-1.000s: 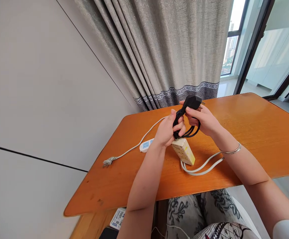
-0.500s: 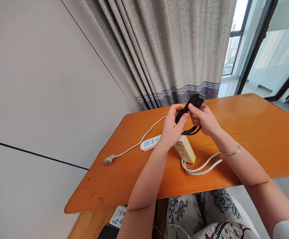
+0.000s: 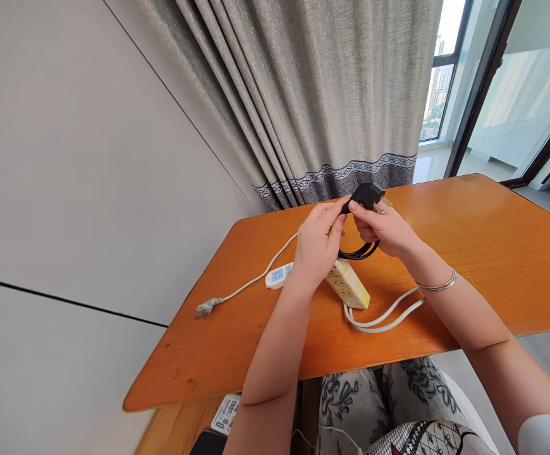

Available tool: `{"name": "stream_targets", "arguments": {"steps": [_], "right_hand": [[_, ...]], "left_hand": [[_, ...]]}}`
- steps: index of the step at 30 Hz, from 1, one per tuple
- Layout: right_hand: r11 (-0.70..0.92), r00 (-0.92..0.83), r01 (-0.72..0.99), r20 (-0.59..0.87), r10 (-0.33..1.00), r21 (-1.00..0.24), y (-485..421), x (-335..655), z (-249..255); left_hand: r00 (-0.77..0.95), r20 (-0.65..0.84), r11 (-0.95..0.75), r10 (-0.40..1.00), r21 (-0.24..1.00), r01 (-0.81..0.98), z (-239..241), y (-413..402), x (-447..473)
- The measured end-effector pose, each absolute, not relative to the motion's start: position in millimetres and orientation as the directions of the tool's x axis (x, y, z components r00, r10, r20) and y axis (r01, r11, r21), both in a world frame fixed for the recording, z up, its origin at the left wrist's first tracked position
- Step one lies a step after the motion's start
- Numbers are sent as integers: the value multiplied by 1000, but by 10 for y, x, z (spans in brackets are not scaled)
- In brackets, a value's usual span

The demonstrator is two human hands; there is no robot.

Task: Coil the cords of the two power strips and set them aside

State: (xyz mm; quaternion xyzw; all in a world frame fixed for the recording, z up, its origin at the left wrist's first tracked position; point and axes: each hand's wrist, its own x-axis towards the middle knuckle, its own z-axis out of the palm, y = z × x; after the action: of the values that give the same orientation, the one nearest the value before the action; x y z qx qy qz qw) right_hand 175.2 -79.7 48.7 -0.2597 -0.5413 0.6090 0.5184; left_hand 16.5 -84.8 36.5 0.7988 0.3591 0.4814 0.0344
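A black plug (image 3: pixel 366 194) with metal prongs is raised above the table, tipped to the right. My right hand (image 3: pixel 385 229) grips it with the thumb across its near side. My left hand (image 3: pixel 317 243) is closed round the black cable (image 3: pixel 361 254) where it leaves the plug; part of that grip is hidden behind my fingers. The cable hangs in loops below both hands. Under them stands a yellowed white power strip (image 3: pixel 353 287). To its left lies a white power strip with blue sockets (image 3: pixel 277 276), partly covered by my left wrist.
On the orange wooden table (image 3: pixel 474 253), a grey-white plug (image 3: pixel 208 306) lies at the left on a thin white cord. A thick white cord (image 3: pixel 379 327) loops near the front edge. A grey curtain (image 3: pixel 351 95) hangs behind the table, and a pale wall (image 3: pixel 66 158) borders its left side.
The plug has turned, so its prongs now point right and downward towards me. My left hand has shifted slightly left and covers more of the cable and the blue-socket strip.
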Motion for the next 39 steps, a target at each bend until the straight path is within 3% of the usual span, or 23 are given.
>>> {"name": "stream_targets", "arguments": {"steps": [5,11,15,21,26,31,35,39], "right_hand": [[101,-406,-360,253,878,-927,-808,1791,487],[106,-502,-404,317,805,-909,-786,1847,476],[118,-466,-451,346,814,-885,-778,1837,463],[198,-481,-357,361,799,-913,-765,1846,449],[250,-510,-337,399,762,-908,-808,1863,466],[254,-453,-349,400,797,-902,-840,1827,472],[325,-365,-315,430,826,-892,-769,1823,411],[335,-415,-265,420,807,-904,-638,1865,281]], "left_hand": [[316,707,-723,633,395,567,406,-895,120],[308,626,-689,717,568,449,453,-893,19],[300,537,-614,789,715,335,501,-863,-17],[383,395,-485,835,858,172,578,-862,-68],[414,304,-375,858,921,101,606,-939,-90],[426,269,-231,864,963,-139,598,-953,-23],[370,290,-191,882,940,-282,556,-902,72],[260,311,-208,914,910,-358,506,-840,120]]}}
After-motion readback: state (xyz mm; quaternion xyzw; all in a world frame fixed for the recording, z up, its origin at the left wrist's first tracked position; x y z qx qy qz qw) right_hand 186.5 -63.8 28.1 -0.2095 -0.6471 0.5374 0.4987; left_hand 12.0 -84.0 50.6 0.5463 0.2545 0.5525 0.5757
